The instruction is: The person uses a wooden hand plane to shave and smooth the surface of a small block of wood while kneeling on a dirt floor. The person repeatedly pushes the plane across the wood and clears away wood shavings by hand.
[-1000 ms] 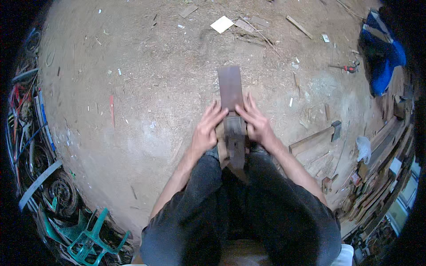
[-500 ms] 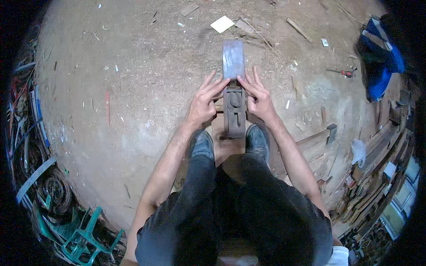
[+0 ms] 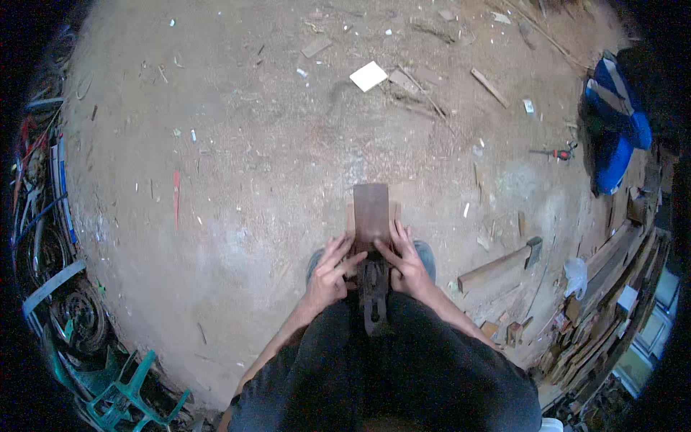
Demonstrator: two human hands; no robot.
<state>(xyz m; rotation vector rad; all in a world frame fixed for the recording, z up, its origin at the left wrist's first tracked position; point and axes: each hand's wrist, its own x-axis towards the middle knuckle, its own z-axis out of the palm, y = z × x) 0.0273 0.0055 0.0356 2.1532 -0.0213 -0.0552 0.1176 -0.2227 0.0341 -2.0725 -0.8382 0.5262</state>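
A long, narrow hand plane (image 3: 371,212) lies lengthwise between my knees, its flat brownish front pointing away from me. Its dark rear part shows a slot and sits close against my lap. On the left side of the plane, my left hand (image 3: 331,276) grips it, one finger stretched toward the top. My right hand (image 3: 408,268) holds the opposite side, a finger resting on the top face. Pale wood (image 3: 395,210) peeks out on both sides beneath the plane. My palms and the lower fingers are partly hidden.
An axe (image 3: 497,266) lies on the floor at my right, near stacked wood strips (image 3: 601,306). Farther off are a red-handled screwdriver (image 3: 558,154), a blue bag-like item (image 3: 615,137) and a white square (image 3: 368,76). A green plastic chair (image 3: 122,396) stands lower left.
Both hands have drawn the plane back toward my body, from beyond my feet to against my lap. My arms have bent, and the view has tipped slightly forward.
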